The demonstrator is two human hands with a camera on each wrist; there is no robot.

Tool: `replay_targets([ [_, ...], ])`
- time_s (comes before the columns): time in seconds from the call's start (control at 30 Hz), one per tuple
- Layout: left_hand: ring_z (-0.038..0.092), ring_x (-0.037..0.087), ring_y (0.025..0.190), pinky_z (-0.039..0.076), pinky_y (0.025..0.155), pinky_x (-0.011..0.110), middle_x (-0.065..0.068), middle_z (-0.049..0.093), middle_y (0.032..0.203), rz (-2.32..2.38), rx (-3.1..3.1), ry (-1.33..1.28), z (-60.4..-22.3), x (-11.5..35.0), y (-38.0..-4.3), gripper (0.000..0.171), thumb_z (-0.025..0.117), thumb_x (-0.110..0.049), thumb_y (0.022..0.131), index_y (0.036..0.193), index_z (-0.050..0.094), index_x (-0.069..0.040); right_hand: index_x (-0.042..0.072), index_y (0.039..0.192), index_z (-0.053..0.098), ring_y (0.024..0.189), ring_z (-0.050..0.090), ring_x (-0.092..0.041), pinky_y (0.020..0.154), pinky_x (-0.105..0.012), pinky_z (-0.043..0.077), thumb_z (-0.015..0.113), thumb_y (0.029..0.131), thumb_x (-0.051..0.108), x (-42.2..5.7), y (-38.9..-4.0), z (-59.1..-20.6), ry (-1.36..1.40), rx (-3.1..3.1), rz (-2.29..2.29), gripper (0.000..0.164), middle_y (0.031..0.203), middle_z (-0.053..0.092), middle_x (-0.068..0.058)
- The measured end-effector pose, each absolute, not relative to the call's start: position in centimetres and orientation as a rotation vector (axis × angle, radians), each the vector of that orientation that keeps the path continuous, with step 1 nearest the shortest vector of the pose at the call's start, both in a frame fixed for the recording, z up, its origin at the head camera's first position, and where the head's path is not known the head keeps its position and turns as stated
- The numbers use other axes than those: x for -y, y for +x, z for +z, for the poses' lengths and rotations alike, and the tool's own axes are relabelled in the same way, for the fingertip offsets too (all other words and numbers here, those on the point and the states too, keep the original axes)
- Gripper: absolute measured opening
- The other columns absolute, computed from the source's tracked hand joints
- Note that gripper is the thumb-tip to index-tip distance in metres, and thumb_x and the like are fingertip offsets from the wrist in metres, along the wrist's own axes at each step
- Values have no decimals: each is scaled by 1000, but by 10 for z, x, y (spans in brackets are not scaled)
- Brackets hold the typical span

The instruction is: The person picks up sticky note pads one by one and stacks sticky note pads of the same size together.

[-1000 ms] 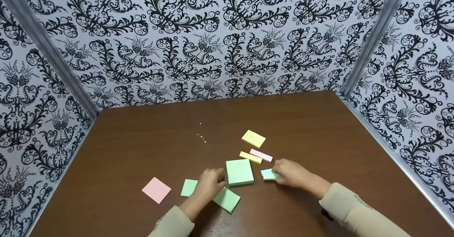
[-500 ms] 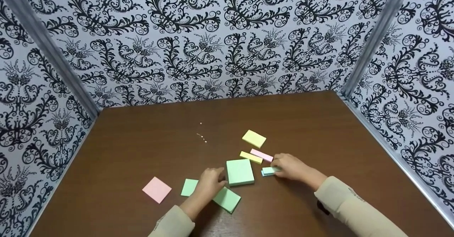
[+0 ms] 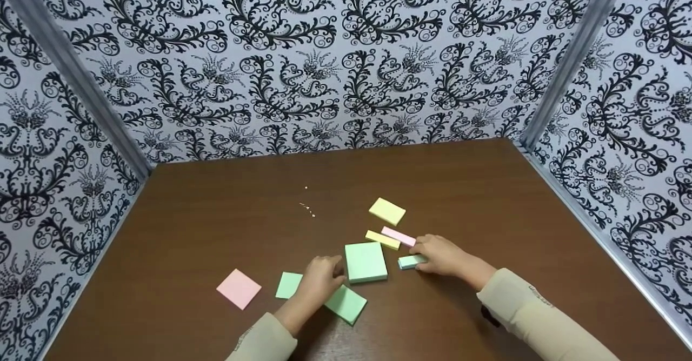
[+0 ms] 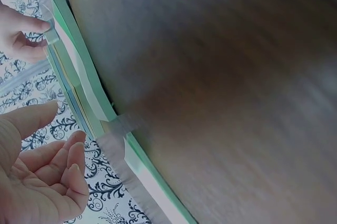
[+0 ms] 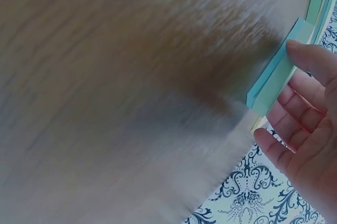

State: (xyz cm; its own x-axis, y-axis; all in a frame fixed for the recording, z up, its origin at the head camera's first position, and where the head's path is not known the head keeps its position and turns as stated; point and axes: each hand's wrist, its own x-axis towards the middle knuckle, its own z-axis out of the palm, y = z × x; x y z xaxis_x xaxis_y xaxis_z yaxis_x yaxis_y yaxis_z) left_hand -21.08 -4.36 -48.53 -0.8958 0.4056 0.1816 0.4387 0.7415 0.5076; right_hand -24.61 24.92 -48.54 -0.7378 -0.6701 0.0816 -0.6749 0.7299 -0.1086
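Green strip [image 5: 274, 84] sits on blue strip [image 5: 268, 70], right of the table's [image 3: 216, 215] middle, well apart from the right edge. Right hand [image 3: 442, 255] pinches the pair at their right end: thumb on one side, fingers beyond. Its fingertips lie just beside the end of a pink strip [image 3: 399, 236]; contact unclear. Yellow strip [image 3: 383, 240] runs alongside the pink one.

Left hand [image 3: 320, 282] is over the table, thumb and fingers apart, loosely bent, grip holding nothing. Under or beside it, two green pads [image 3: 347, 305], partly hidden by the hand and wrist. Green block [image 3: 366, 262] lies just past its fingertips, between the two hands.

Pink pad [image 3: 239, 289] lies nearest the left edge. Yellow pad [image 3: 387, 211] is the pad closest to the far edge. Pale specks [image 3: 307, 208] left of it.
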Motion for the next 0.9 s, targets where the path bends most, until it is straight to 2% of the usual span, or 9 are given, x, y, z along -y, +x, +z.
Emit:
replay_targets([
  [0.03, 33, 8, 54, 31, 53, 25, -5, 41, 55, -863, 2880, -696, -485, 44, -211, 11, 68, -8, 79, 83, 62, -1, 6, 86, 67, 73, 52, -18, 66, -34, 42, 68, 76, 14, -249, -246, -486, 1123, 2885, 200, 13, 83, 58, -5],
  [0.13, 42, 11, 59, 36, 57, 28, -2, 48, 59, -853, 2892, -688, -485, 44, -210, 28, 69, -9, 78, 102, 63, 4, 7, 83, 66, 71, 49, -17, 64, -33, 40, 68, 76, 14, -249, -246, -486, 1124, 2877, 202, 10, 81, 57, -4],
  [0.23, 47, 13, 64, 38, 60, 30, 0, 51, 62, -840, 2900, -681, -485, 44, -209, 36, 70, -9, 78, 110, 61, 6, 7, 83, 66, 70, 48, -15, 63, -32, 40, 68, 76, 13, -249, -245, -486, 1130, 2872, 218, 9, 81, 57, -3],
  [0.37, 45, 12, 62, 38, 58, 30, 1, 53, 63, -839, 2902, -681, -485, 44, -209, 36, 70, -9, 78, 109, 61, 6, 7, 84, 66, 70, 48, -15, 63, -32, 40, 67, 76, 12, -249, -245, -485, 1139, 2871, 240, 9, 82, 57, -3],
  [0.5, 52, 17, 68, 41, 61, 32, 3, 55, 66, -832, 2914, -671, -484, 44, -209, 38, 70, -10, 78, 111, 60, 6, 7, 85, 66, 71, 49, -15, 64, -33, 41, 67, 77, 12, -249, -245, -485, 1150, 2867, 238, 10, 83, 58, -4],
  [0.63, 57, 26, 78, 45, 68, 38, 5, 56, 68, -821, 2934, -650, -483, 44, -209, 40, 70, -11, 79, 113, 59, 6, 7, 86, 67, 70, 48, -14, 63, -32, 41, 67, 78, 12, -249, -246, -486, 1165, 2861, 256, 9, 82, 58, -4],
  [0.73, 58, 27, 79, 47, 76, 42, 4, 55, 66, -811, 2938, -641, -483, 44, -208, 40, 70, -11, 79, 113, 59, 5, 7, 85, 68, 68, 47, -12, 61, -30, 40, 67, 79, 11, -249, -246, -486, 1169, 2863, 271, 7, 82, 58, -3],
  [0.83, 57, 24, 75, 46, 75, 41, 2, 53, 64, -800, 2934, -644, -483, 44, -209, 39, 70, -11, 78, 112, 60, 5, 8, 85, 68, 67, 45, -12, 60, -29, 39, 67, 79, 12, -249, -247, -486, 1162, 2878, 268, 7, 81, 58, -2],
  [0.9, 55, 21, 72, 45, 68, 37, 2, 52, 64, -798, 2933, -646, -484, 44, -209, 39, 70, -11, 78, 112, 60, 5, 7, 86, 68, 68, 44, -12, 60, -29, 39, 67, 79, 12, -249, -247, -485, 1158, 2887, 264, 8, 81, 57, -3],
])
